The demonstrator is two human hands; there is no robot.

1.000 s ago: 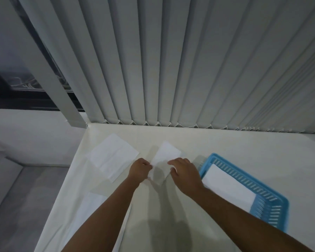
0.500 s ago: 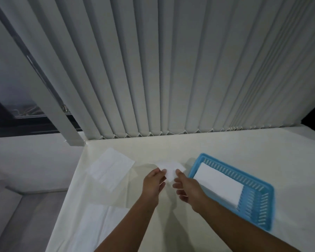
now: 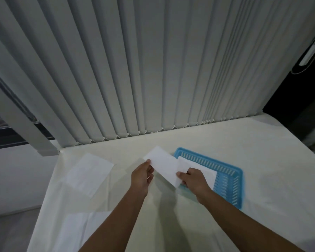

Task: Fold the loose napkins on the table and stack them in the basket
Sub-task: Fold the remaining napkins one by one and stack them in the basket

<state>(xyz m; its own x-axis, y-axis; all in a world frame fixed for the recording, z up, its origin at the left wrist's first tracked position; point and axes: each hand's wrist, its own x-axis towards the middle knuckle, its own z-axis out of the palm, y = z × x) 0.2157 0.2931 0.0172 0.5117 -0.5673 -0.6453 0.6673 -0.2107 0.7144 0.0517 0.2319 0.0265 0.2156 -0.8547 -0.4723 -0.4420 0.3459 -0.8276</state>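
A folded white napkin (image 3: 164, 165) hangs above the table between both hands, its right end over the left edge of the blue basket (image 3: 225, 171). My left hand (image 3: 141, 176) pinches its left edge and my right hand (image 3: 194, 180) pinches its lower right corner. Inside the basket lies a folded white napkin (image 3: 206, 172), partly hidden by my right hand. An unfolded napkin (image 3: 90, 172) lies flat at the table's left, and another loose napkin (image 3: 76, 228) lies near the front left edge.
The cream-covered table (image 3: 244, 151) ends on the left (image 3: 49, 193) with a drop to the floor. Vertical grey blinds (image 3: 153, 70) hang along the far edge. A dark gap lies past the right corner.
The napkin was lifted off the table, held folded between both hands, and carried right to the basket's left edge. The camera view shifted right.
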